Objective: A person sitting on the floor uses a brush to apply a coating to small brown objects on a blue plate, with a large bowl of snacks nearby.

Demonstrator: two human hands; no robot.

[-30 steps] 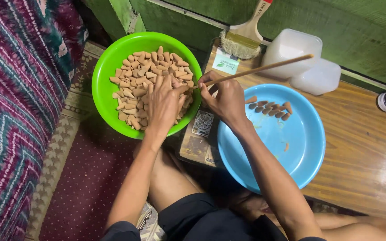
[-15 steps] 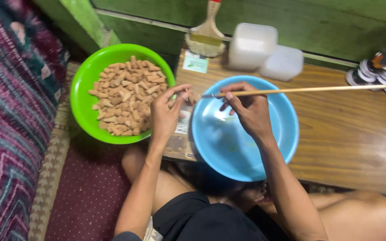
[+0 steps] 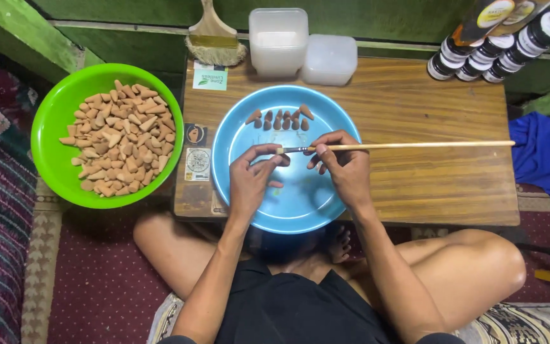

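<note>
Both hands have shifted together over the blue basin [image 3: 326, 204] on the worktop [image 3: 428, 114]: right hand [image 3: 345, 167] pinches a long brush [image 3: 408, 146], left hand [image 3: 253, 178] pinches something at its tip, too small to identify. Cones [image 3: 279, 120] line the basin's far side; green bowl [image 3: 49, 153] holds loose cones [image 3: 121, 146].

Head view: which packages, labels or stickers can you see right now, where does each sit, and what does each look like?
Small card: table's far left corner, below the brush; white and green square.
Two stickers: table's left edge beside the blue bowl; small dark and pale squares.
Labelled bottles: far right corner; dark, round, white-capped, lying in a row.
Two plastic tubs: far edge; translucent white, unlabelled.
</note>
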